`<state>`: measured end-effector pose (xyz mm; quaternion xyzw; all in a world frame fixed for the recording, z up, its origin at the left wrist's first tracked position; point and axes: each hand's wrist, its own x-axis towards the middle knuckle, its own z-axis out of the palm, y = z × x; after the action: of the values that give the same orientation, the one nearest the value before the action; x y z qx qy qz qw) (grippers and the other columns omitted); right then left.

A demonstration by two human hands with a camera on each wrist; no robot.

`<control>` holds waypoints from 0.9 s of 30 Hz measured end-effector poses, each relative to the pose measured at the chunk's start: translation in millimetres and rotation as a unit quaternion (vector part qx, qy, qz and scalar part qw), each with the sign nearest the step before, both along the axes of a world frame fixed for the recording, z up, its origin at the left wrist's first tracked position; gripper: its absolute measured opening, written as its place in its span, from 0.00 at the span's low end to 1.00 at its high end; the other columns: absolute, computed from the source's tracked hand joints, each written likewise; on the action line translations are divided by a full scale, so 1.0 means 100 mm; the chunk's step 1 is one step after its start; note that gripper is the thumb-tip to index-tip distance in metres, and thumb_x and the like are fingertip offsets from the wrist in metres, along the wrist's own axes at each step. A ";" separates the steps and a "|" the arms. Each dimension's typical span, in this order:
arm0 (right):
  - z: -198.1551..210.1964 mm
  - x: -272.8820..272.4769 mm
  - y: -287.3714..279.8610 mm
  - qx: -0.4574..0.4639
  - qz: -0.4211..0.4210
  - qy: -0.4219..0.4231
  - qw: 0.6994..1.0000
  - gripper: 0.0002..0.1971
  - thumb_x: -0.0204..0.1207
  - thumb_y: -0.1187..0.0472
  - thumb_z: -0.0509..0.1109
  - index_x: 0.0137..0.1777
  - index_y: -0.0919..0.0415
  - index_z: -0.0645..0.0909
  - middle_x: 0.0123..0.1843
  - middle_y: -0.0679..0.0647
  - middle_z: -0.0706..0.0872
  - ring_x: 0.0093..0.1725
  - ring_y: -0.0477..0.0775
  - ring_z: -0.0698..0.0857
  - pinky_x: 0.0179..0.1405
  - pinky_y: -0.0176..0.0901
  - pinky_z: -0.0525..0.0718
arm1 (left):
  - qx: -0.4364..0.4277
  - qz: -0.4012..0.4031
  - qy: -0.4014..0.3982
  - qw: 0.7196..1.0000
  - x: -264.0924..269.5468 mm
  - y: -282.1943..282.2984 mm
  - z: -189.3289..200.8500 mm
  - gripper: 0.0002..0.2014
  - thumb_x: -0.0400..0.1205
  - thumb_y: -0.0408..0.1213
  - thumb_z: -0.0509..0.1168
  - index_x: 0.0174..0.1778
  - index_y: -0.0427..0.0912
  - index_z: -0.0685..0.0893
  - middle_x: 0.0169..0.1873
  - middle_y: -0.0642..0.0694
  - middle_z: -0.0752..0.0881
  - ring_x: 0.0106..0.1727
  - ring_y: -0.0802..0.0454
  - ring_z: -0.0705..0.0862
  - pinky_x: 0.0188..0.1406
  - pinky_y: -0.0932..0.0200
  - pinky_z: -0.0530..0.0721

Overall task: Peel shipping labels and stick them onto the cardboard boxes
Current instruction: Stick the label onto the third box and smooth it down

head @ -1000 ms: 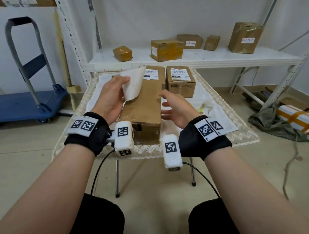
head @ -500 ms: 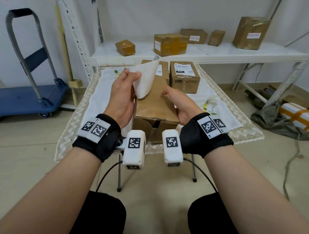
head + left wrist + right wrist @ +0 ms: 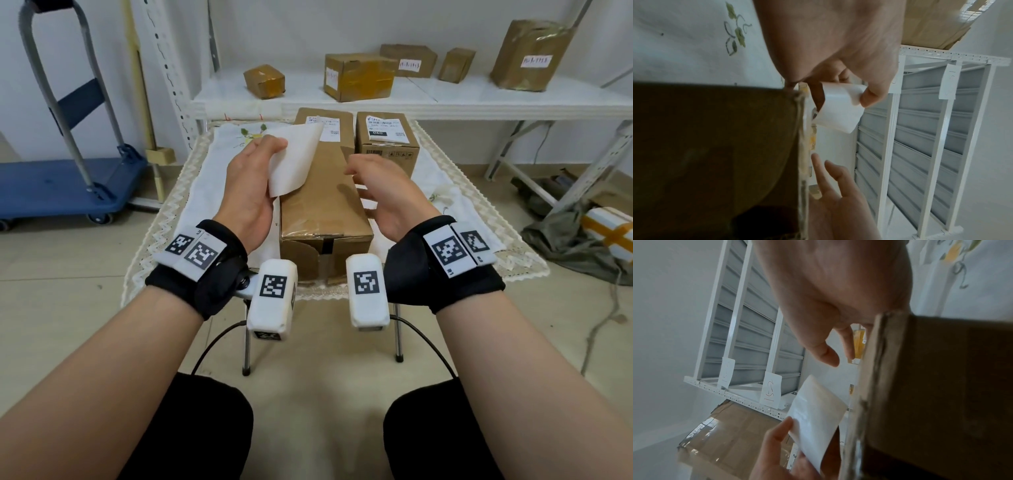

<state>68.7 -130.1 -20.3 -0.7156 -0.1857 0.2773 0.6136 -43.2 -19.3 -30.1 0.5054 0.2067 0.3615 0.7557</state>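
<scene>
Curling upward above the long cardboard box (image 3: 325, 202), a blank white label sheet (image 3: 296, 159) is pinched at its left edge by the left hand (image 3: 250, 186), thumb on the near face and fingers behind. The left wrist view shows the thumb tip pressed on the sheet's curled corner. The sheet's lower end hangs just over the box's left top edge; whether it touches the cardboard cannot be told. The right hand (image 3: 380, 192) hovers over the right side of the same box, fingers loosely spread and holding nothing, their tips near the sheet but apart from it.

The long box lies lengthwise on a small table (image 3: 462, 246) covered by a white cloth with a lace border, and already carries a printed label (image 3: 329, 126) at its far end. Just right of it at the far end stands a shorter box (image 3: 387, 142), also labelled on top. Behind the table a white shelf (image 3: 445, 99) holds five more cardboard parcels. A blue platform trolley (image 3: 65, 181) stands on the floor at the left.
</scene>
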 end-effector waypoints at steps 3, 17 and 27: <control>0.04 0.02 -0.06 0.050 -0.044 -0.035 0.997 0.07 0.83 0.61 0.67 0.54 0.50 0.85 0.59 0.47 0.85 0.60 0.48 0.83 0.67 0.51 0.79 | 0.068 0.011 0.015 0.998 0.00 0.03 0.06 0.03 0.78 0.41 0.71 0.44 0.48 0.83 0.50 0.45 0.86 0.54 0.47 0.84 0.52 0.47 0.81; 0.18 -0.12 -0.10 0.218 0.042 0.027 0.975 0.13 0.85 0.65 0.70 0.66 0.70 0.79 0.46 0.60 0.91 0.34 0.47 0.90 0.39 0.37 0.89 | 0.470 0.046 0.085 0.877 0.02 -0.21 0.10 0.14 0.72 0.47 0.74 0.48 0.51 0.79 0.58 0.56 0.90 0.64 0.62 0.85 0.80 0.35 0.71; 0.14 -0.05 -0.08 0.200 0.025 0.031 0.979 0.08 0.83 0.74 0.70 0.50 0.60 0.78 0.49 0.60 0.89 0.41 0.52 0.89 0.35 0.36 0.88 | 0.493 0.001 0.137 0.859 -0.01 -0.04 0.17 0.27 0.72 0.59 0.75 0.64 0.51 0.81 0.64 0.59 0.86 0.67 0.66 0.82 0.81 0.48 0.70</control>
<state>63.8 -138.2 -6.5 -0.5651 -0.2356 0.2718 0.7425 -44.6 -23.4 -13.0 0.8561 0.1034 0.3437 0.3717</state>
